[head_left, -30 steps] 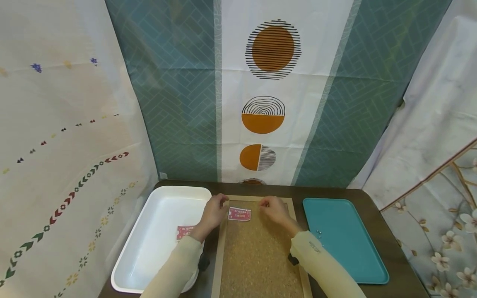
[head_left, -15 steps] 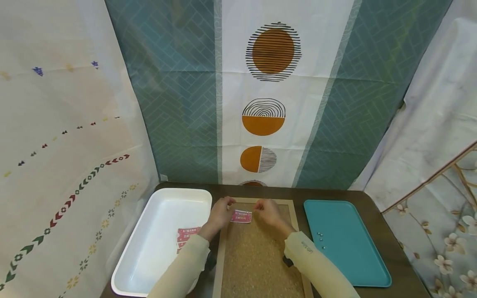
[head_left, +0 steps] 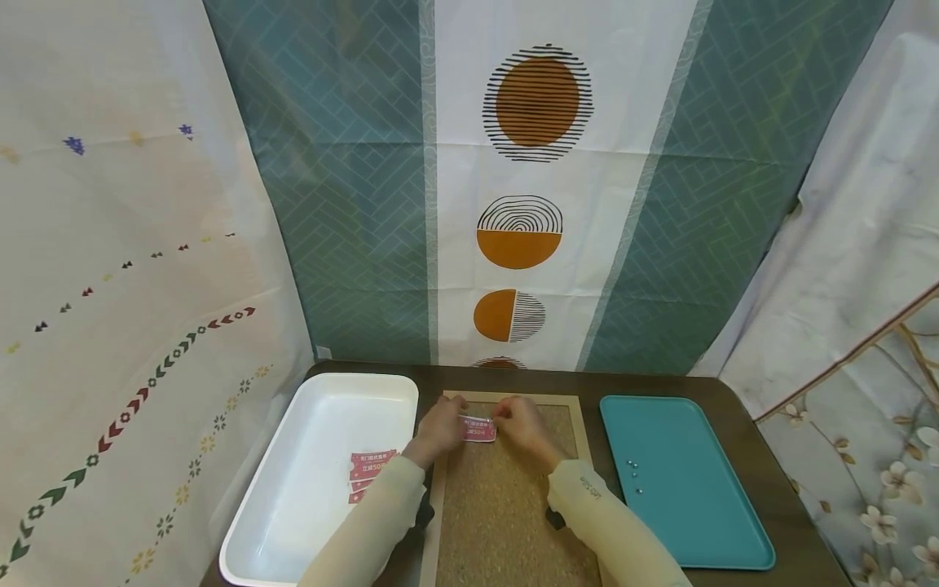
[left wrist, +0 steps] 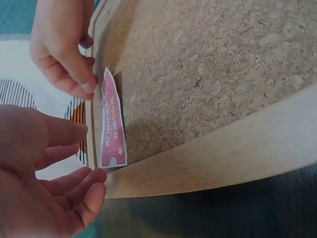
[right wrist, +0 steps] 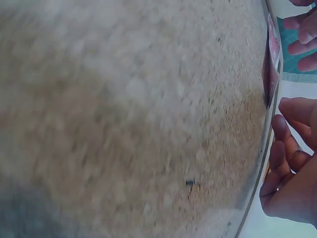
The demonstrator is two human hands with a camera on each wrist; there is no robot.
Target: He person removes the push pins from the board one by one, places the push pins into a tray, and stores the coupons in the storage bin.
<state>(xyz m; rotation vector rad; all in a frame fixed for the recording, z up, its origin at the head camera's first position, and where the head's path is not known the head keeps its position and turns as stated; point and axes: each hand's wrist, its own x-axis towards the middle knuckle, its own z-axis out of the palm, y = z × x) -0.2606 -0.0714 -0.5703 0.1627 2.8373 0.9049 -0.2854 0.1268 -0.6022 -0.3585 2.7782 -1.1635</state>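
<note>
A pink printed coupon (head_left: 480,430) lies near the top of a wood-framed cork board (head_left: 513,505); the left wrist view shows its surface bowed. At the coupon's left end is my left hand (head_left: 443,425); its fingers (left wrist: 81,188) are loosely bent, with nothing visible between them. My right hand (head_left: 522,425) is at the coupon's upper right corner. Its thumb and forefinger are close together in the right wrist view, where the hand (right wrist: 294,158) is cut off by the frame edge. Whether they pinch something small is not visible.
A white basin (head_left: 257,489) on the left holds more pink coupons (head_left: 370,465). On the right, a teal tray (head_left: 697,481) carries several small shiny metal pieces (head_left: 635,474). Patterned cloths hang behind and beside the dark table (head_left: 543,381).
My right hand has moved left to the coupon's right corner. My left hand has moved right, partly covering the coupon's left end. The view has tilted slightly.
</note>
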